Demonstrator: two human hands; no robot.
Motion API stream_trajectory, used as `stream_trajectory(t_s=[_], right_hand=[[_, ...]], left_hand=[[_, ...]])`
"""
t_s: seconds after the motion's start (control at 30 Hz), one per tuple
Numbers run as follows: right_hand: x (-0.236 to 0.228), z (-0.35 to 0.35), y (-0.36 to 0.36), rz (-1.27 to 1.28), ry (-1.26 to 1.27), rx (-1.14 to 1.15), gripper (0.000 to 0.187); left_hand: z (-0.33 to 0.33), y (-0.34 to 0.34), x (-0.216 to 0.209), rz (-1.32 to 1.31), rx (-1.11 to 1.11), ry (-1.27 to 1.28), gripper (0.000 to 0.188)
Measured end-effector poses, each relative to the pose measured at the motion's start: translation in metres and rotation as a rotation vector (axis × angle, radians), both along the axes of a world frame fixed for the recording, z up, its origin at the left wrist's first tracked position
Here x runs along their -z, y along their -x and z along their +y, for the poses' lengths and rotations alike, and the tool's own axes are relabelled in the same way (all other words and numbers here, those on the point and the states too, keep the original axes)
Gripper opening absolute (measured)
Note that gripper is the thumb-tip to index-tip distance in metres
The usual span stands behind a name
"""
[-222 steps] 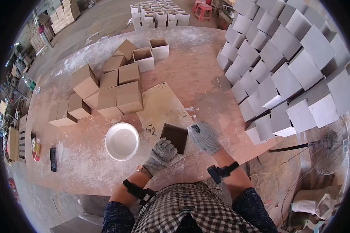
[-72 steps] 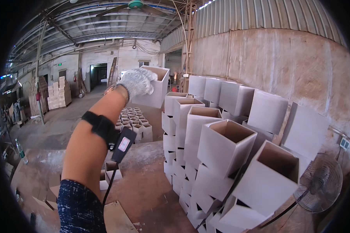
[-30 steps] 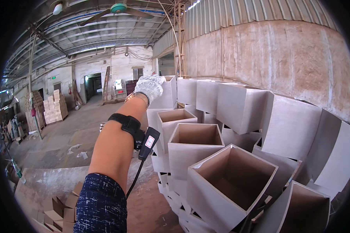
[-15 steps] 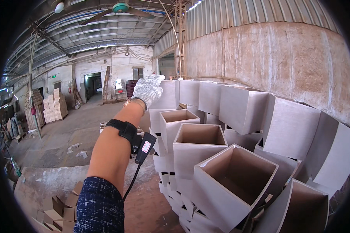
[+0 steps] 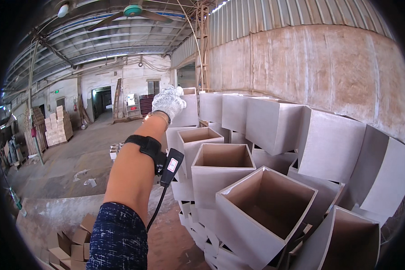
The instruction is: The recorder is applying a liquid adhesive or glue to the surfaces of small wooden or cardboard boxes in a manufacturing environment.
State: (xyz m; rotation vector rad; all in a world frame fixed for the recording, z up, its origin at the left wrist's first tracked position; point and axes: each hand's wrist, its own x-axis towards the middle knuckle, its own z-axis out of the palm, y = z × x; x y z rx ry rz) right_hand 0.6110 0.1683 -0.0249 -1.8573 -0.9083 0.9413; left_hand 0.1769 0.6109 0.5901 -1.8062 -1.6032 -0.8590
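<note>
My left hand (image 5: 168,103), in a grey-white knit glove, reaches out at full arm's length to the far end of the stacked boxes. Its fingers close over the upper left edge of a pale grey open-topped box (image 5: 187,109). That box leans a little, and a narrow gap parts it from the neighbouring grey box (image 5: 210,107). A black strap with a small cabled device (image 5: 171,164) sits on my forearm. My right hand is out of view.
Nearer stand open grey boxes with brown insides, among them a large one (image 5: 252,225). Taller boxes (image 5: 333,144) line the wall side. Brown cartons (image 5: 60,245) lie at lower left. Stacked pale blocks (image 5: 58,128) stand farther off on the floor.
The far box in my left hand has shifted away from its neighbour, opening a gap, and its top opening now shows. The whole view has swung slightly to the right.
</note>
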Motion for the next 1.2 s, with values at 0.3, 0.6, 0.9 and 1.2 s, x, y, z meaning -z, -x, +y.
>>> stream_trajectory(t_s=[0.3,0.6,0.9,1.2], right_hand=[[-0.001,0.004,-0.002,0.009,0.004,-0.010,0.027],[-0.015,0.014,0.007,0.031,-0.033,-0.031,0.027],[-0.074,0.055,0.039,0.130,-0.178,-0.155,0.026],[-0.129,0.086,0.106,0.233,-0.337,-0.381,0.026]], left_hand=[[0.021,-0.011,-0.002,-0.046,0.017,-0.013,0.037],[-0.013,-0.012,0.004,-0.178,0.093,-0.178,0.048],[-0.080,0.073,0.106,-0.139,0.230,-0.422,0.031],[-0.309,0.113,0.416,-0.260,0.860,0.765,0.013]])
